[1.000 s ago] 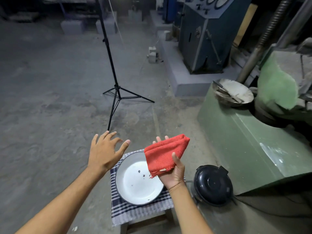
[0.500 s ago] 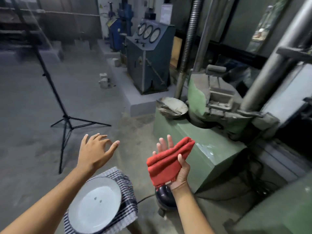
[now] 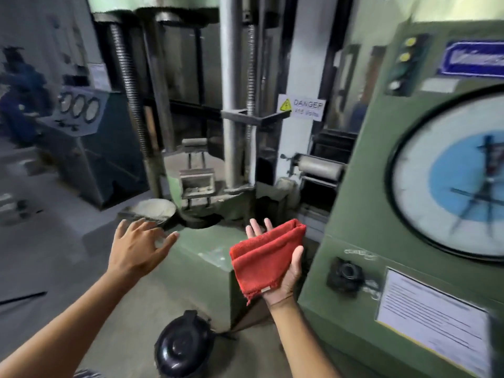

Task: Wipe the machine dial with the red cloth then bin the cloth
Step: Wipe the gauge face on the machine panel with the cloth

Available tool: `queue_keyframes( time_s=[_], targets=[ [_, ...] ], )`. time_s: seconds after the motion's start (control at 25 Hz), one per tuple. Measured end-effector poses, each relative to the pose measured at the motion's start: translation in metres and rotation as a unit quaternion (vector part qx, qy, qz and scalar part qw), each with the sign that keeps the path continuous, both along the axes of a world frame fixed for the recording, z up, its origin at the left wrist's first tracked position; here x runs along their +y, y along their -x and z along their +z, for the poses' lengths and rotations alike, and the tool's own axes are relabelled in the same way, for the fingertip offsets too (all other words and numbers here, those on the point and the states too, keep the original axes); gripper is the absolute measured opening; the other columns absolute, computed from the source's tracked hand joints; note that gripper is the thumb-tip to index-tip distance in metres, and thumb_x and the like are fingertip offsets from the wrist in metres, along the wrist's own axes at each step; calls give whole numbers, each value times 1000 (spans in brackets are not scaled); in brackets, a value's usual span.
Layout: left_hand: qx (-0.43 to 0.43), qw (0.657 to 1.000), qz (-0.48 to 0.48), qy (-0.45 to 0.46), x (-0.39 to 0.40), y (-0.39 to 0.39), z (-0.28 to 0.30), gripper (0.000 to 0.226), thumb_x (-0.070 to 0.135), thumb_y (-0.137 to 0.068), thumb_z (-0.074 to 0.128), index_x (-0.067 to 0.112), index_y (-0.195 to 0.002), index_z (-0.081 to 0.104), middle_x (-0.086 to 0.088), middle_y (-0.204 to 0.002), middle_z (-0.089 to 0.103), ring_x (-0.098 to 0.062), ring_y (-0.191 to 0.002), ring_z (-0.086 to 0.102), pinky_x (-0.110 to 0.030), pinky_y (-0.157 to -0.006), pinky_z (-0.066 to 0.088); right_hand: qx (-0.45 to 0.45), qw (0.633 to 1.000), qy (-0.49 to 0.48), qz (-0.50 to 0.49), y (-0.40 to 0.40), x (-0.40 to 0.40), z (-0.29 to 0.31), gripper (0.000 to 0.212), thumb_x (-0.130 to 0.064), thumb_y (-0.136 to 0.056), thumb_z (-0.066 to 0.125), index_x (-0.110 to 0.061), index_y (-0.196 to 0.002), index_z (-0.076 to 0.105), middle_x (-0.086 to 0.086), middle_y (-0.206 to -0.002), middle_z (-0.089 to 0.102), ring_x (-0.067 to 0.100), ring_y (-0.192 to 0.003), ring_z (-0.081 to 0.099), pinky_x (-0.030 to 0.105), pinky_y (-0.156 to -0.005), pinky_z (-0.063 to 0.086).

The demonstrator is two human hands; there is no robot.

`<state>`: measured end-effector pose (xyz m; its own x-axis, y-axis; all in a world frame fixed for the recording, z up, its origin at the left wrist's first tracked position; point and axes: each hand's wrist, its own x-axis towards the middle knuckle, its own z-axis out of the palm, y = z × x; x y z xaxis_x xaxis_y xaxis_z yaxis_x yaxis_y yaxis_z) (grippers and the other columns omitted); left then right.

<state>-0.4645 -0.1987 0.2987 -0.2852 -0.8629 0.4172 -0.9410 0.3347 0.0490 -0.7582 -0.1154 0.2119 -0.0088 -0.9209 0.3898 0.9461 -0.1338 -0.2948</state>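
The right hand [image 3: 283, 271] pinches the folded red cloth [image 3: 266, 259] only by thumb, left hand [image 3: 136, 248] spread empty, so reaching right and up to the dial [image 3: 452, 175] could shake it loose.

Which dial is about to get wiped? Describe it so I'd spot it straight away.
Find the green cabinet filling the right side. The machine dial is the big round white face with a blue centre on its front, far larger than the three small gauges on the blue console at left.
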Motion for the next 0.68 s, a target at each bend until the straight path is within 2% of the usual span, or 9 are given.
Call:
queue_keyframes(
  time_s=[0.08, 0.16, 0.24, 0.36, 0.48, 0.6, 0.68],
  targets=[
    [4, 999, -42, 1, 10, 79, 20, 71, 76, -94, 27, 33, -92, 83, 5, -113, 77, -25, -121, 66, -54, -116, 33, 5, 999, 19, -35, 75, 29, 12, 108, -56, -93, 73, -11, -171, 14, 25, -176, 18, 38, -164, 21, 58, -134, 12],
    [4, 996, -83, 20, 24, 156, 41, 71, 77, -92, 26, 33, -84, 82, 6, -101, 75, -26, -116, 67, -57, -115, 34, 26, 997, 47, -59, 151, 58, 28, 104, -52, -94, 73, -7, -170, 18, 24, -175, 23, 35, -163, 26, 59, -134, 11],
    [-12, 993, -110, 42, 38, 222, 60, 72, 78, -92, 26, 34, -84, 83, 5, -100, 76, -25, -117, 67, -56, -114, 34, 55, 993, 57, -92, 218, 86, 46, 104, -50, -94, 74, -7, -170, 20, 25, -174, 26, 33, -163, 26, 59, -135, 7],
    [-8, 989, -141, 52, 58, 319, 82, 74, 78, -93, 26, 33, -91, 84, 2, -114, 78, -26, -127, 64, -51, -116, 27, 97, 982, 61, -151, 309, 130, 84, 112, -51, -86, 83, -12, -170, 20, 26, -175, 22, 35, -164, 23, 61, -133, 6],
    [-5, 984, -172, 52, 74, 403, 101, 75, 80, -93, 23, 38, -97, 85, 3, -129, 75, -26, -140, 56, -50, -122, 21, 101, 975, 68, -188, 380, 161, 113, 113, -50, -84, 85, -13, -170, 21, 24, -175, 23, 35, -164, 21, 63, -132, 9],
    [3, 979, -197, 57, 77, 465, 119, 82, 83, -89, 19, 34, -112, 81, 3, -139, 71, -24, -145, 50, -51, -126, 19, 115, 963, 42, -241, 431, 177, 136, 113, -49, -80, 89, -15, -168, 28, 24, -172, 31, 36, -163, 25, 59, -129, 24],
    [10, 975, -213, 64, 75, 507, 134, 86, 85, -86, 20, 33, -125, 76, 0, -149, 64, -24, -151, 44, -50, -128, 16, 121, 952, 13, -279, 465, 183, 153, 112, -47, -77, 92, -16, -167, 32, 23, -170, 37, 35, -161, 31, 57, -128, 26]
  ],
)
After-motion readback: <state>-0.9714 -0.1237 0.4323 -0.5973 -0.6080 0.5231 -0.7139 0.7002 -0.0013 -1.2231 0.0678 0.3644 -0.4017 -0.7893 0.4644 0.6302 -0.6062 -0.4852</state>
